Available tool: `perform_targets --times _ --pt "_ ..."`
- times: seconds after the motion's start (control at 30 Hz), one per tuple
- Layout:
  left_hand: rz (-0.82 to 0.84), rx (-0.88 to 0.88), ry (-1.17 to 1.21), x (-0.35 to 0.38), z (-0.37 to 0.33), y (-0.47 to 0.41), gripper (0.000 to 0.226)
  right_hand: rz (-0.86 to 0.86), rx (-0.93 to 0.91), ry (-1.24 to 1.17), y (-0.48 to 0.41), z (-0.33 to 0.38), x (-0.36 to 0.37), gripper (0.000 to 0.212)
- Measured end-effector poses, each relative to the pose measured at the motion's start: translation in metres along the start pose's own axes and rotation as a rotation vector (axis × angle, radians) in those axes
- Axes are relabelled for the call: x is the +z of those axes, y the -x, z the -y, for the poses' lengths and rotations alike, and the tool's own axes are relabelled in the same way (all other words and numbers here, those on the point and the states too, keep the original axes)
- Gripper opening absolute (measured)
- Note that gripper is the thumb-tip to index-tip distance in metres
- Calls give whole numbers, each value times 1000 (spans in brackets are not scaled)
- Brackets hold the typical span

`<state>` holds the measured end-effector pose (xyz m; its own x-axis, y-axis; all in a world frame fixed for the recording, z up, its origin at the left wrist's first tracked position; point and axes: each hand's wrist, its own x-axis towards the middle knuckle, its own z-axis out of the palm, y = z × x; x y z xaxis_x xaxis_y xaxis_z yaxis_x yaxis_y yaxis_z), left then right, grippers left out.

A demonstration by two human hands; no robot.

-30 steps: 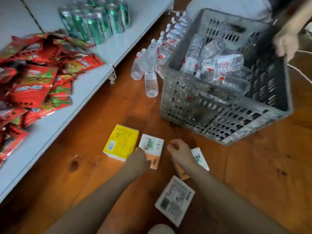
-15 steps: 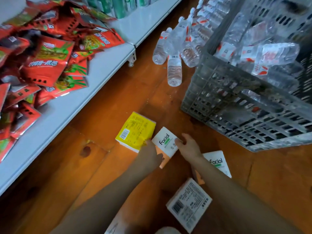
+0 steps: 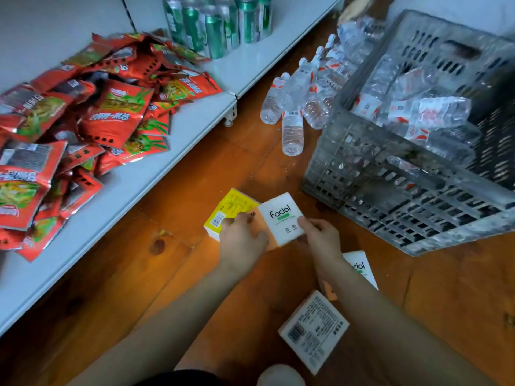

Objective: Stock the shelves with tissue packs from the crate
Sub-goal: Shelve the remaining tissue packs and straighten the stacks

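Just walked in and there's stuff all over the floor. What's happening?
A person is crouched on the wooden floor, both hands on a white "Facial" tissue pack: left hand, right hand. A yellow tissue pack lies beside it, and two more packs near the arms. The grey crate holds water bottles. No tissue packs show on the white shelf.

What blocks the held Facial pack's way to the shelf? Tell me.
Nothing visible. Both hands hold the Facial pack above the floor; bare white shelf lies just left, beside the snack bags.
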<state>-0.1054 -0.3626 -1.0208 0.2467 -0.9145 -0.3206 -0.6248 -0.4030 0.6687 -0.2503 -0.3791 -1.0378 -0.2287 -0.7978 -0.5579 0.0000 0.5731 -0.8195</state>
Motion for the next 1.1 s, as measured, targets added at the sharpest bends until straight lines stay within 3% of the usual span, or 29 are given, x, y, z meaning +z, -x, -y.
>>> perform_targets --times 0.17,0.33,0.57,0.77,0.87,1.0,1.1 --pt "-221 89 138 -56 -4 19 41 85 -45 -173 27 44 42 7" --pt "-436 290 100 -129 -1 38 56 280 -130 -303 70 102 96 14" --pt "-866 456 -32 -233 -4 55 40 573 -251 -389 132 180 161 6" --pt "-1098 588 -89 -316 -25 51 32 815 -534 -364 165 243 203 12" --pt "-1105 604 -151 -346 -38 41 28 795 -678 -281 165 274 228 14" --pt "-1067 475 -185 -369 -42 21 25 630 -867 -7 153 307 259 7" --pt "-1051 452 -202 -370 -35 11 28 518 -973 204 143 320 275 17"
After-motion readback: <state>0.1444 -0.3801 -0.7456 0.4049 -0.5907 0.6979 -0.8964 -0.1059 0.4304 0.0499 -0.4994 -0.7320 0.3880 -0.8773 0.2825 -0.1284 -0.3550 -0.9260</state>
